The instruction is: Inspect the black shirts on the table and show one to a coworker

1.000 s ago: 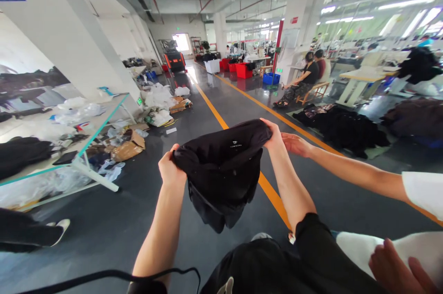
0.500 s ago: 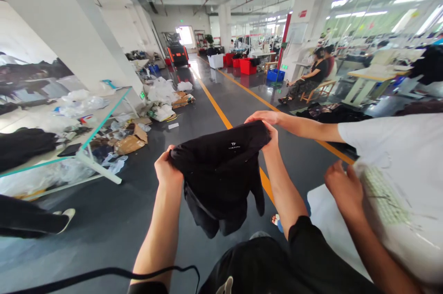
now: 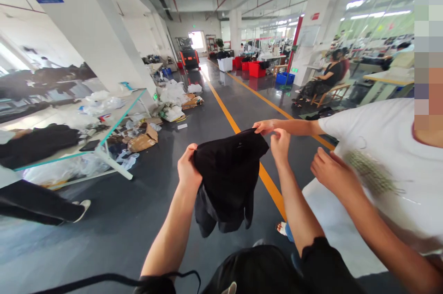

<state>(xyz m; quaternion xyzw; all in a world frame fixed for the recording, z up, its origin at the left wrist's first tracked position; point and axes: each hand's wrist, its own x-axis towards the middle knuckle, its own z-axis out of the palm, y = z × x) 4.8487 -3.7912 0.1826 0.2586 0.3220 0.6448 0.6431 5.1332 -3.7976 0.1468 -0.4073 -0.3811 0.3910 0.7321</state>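
Well, a limp black garment [image 3: 228, 178] hangs from the clenched left hand [image 3: 188, 165]. The right hand [image 3: 280, 146] curls its fingers narrowly beside the top edge, where a co-worker's hand [image 3: 265, 126] pinches.

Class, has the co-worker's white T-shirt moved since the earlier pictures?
Yes: the white T-shirt has shifted left, now covering more of the orange floor line.

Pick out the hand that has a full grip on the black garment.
The person's own left hand, bunching the black garment's top corner in its fist. The right hand sits beside the edge; the co-worker's hand only touches the other corner.
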